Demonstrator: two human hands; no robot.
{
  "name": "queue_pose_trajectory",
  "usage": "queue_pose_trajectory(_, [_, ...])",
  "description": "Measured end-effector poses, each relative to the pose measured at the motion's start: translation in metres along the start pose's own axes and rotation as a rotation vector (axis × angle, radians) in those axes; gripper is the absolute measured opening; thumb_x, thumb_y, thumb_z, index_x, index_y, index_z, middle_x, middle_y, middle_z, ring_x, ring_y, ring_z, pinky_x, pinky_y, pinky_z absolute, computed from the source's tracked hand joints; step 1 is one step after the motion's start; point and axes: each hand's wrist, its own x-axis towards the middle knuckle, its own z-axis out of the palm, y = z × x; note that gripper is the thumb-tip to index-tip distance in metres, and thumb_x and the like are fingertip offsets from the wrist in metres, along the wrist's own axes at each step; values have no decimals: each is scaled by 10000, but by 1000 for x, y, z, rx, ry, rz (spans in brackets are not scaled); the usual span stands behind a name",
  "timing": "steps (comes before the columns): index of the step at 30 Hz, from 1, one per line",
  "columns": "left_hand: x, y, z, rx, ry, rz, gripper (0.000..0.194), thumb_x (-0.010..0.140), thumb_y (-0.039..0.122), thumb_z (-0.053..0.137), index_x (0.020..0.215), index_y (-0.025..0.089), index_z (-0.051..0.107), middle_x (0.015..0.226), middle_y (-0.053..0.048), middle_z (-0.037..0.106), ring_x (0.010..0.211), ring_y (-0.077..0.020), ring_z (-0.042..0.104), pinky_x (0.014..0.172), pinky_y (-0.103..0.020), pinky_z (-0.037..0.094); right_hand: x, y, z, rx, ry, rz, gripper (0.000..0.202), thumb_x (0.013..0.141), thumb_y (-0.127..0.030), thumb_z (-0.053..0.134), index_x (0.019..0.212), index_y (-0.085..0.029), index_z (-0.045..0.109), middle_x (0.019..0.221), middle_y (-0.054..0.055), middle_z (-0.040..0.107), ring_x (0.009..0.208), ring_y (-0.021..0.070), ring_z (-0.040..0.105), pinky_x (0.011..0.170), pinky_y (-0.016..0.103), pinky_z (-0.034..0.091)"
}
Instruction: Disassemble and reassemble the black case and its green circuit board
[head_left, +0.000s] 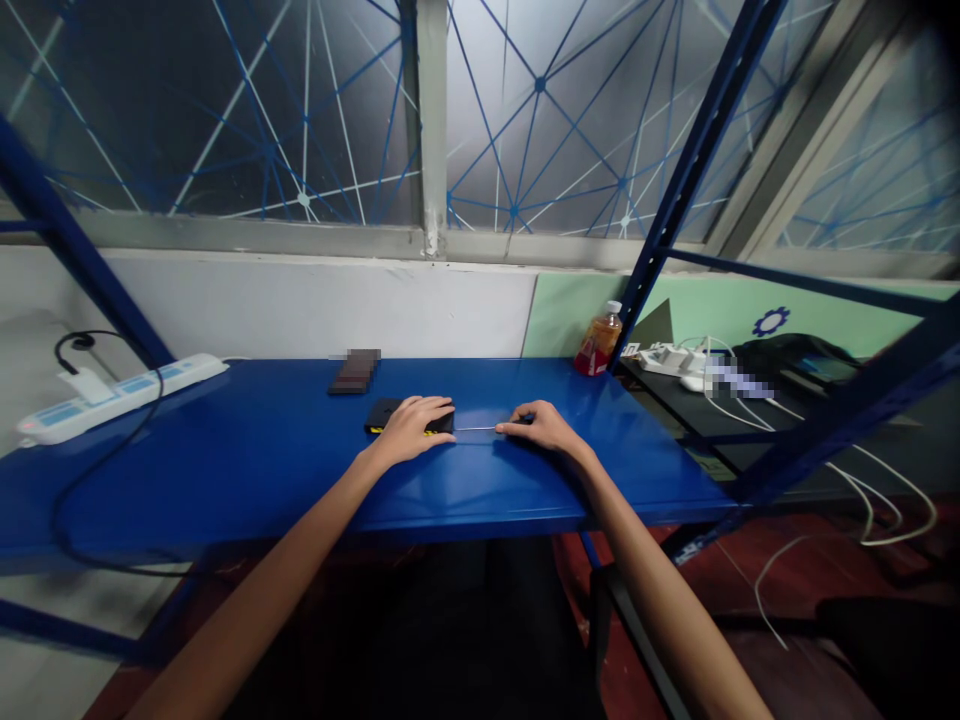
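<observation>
My left hand (415, 428) lies over the right part of a flat black case (382, 413) with yellow along its near edge. Its fingers rest across the top and the thumb is at the near side, steadying the case on the blue table. To the right, my right hand (544, 425) pinches a thin, shiny rod (476, 429) between thumb and fingers. The rod points left, its far end close to the case and my left thumb. Something dark shows within the right fingers, perhaps a handle; most of it is hidden.
On the blue table (285, 470), a dark, blurred rectangular object (355, 372) lies behind the case. A bottle of red drink (598, 342) stands at the back right. A white power strip (135, 400) with a black cable sits left. Blue posts flank the table; white cables (862, 480) hang right.
</observation>
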Motion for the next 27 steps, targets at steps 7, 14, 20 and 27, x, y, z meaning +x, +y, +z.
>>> queue_pose_trajectory(7, [0,-4,3,-9,4,-1,568,836,608,573,1285,261,602,1368,-82,567,1270,-296,508,1080,-493,353,-1,0,1,161,-58,16,440,603,-554,776,748,-163,636,687,4,640,617,128,537,558,236,386])
queue_pose_trajectory(14, [0,-4,2,-3,0,4,562,838,596,581,1282,253,601,1368,-89,566,1272,-289,508,1076,-489,352,-2,-2,0,284,-54,39,432,595,-507,803,771,-166,604,665,7,641,539,107,522,507,225,385])
queue_pose_trajectory(20, [0,-2,1,4,-9,1,563,846,590,575,1299,256,584,1373,-89,562,1279,-288,500,1075,-495,346,-3,-7,-1,166,-44,47,478,742,-620,644,741,-146,706,642,43,670,513,115,512,491,241,360])
queue_pose_trajectory(27, [0,-3,2,19,-5,4,557,845,595,572,1283,252,596,1368,-89,566,1271,-286,510,1076,-489,348,-1,-2,2,98,10,-45,412,760,-572,653,716,-164,679,704,24,656,657,143,571,632,251,409])
